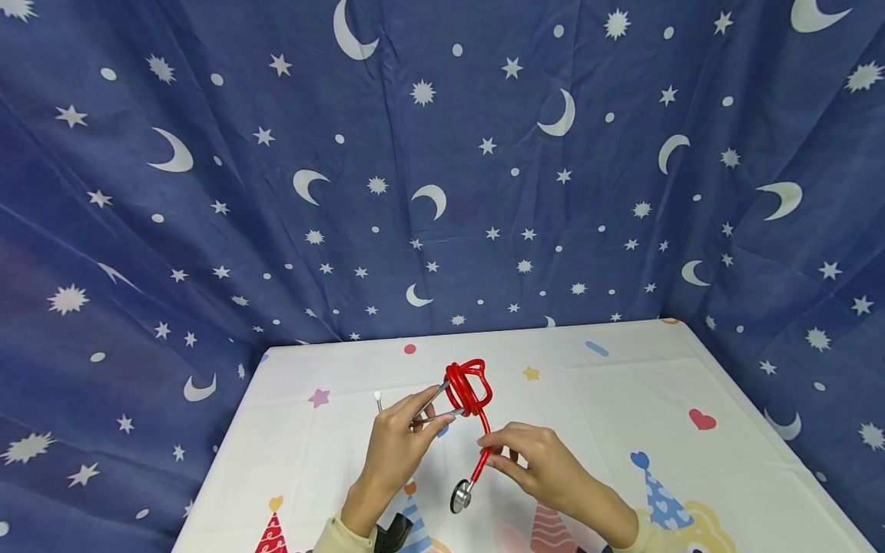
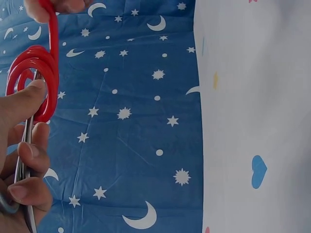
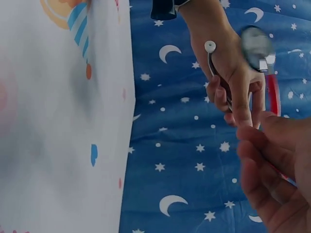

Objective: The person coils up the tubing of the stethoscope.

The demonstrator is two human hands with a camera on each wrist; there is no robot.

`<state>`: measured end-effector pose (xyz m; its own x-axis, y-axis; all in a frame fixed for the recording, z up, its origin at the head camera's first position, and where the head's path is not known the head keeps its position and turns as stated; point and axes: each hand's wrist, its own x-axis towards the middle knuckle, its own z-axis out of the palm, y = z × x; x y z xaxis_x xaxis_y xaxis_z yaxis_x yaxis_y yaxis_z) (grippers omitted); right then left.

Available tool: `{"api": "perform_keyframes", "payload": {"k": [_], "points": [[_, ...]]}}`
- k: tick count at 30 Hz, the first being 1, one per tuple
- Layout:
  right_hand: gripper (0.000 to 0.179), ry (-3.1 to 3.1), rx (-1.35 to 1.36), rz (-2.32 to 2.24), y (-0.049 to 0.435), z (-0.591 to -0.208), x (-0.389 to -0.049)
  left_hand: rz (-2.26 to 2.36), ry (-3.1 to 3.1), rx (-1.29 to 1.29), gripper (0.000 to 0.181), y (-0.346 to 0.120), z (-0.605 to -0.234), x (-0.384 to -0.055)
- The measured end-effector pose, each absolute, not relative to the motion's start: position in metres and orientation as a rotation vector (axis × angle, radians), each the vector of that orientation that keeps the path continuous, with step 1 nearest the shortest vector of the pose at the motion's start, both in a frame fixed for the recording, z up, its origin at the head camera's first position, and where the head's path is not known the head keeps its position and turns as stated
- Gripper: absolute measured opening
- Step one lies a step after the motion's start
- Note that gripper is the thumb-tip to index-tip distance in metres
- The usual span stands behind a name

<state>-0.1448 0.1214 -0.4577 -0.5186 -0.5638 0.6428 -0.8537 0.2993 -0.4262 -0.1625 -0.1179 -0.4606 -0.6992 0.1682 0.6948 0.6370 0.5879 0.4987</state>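
A stethoscope with red tubing [image 1: 465,390] is held up over the table, its tube wound in several loops around the metal ear tubes. My left hand [image 1: 399,438] grips the ear tubes [image 2: 27,131] just below the coil. One white ear tip [image 3: 210,46] sticks out beside that hand. My right hand [image 1: 538,459] pinches the free stretch of red tube between thumb and fingers, below the coil. From there the round metal chest piece [image 1: 461,496] hangs at the tube's lower end. In the left wrist view the right fingertips show at the top edge.
The table [image 1: 622,384] has a white cloth printed with hearts, stars and party hats. Behind it and along both sides hangs a dark blue curtain [image 1: 387,192] with white moons and stars. A dark wrist band [image 1: 394,533] shows at the left sleeve.
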Motion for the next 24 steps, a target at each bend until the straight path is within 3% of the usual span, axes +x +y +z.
{"api": "perform_keyframes", "payload": {"k": [7, 24], "points": [[0.010, -2.170, 1.189, 1.139, 0.118, -0.459, -0.144, -1.010, -2.191, -0.672, 0.043, -0.115, -0.461, -0.162], [0.026, -2.232, 0.984, 1.456, 0.110, -0.458, -0.140, -0.940, -2.148, -0.690, 0.043, -0.112, -0.461, -0.162]]}}
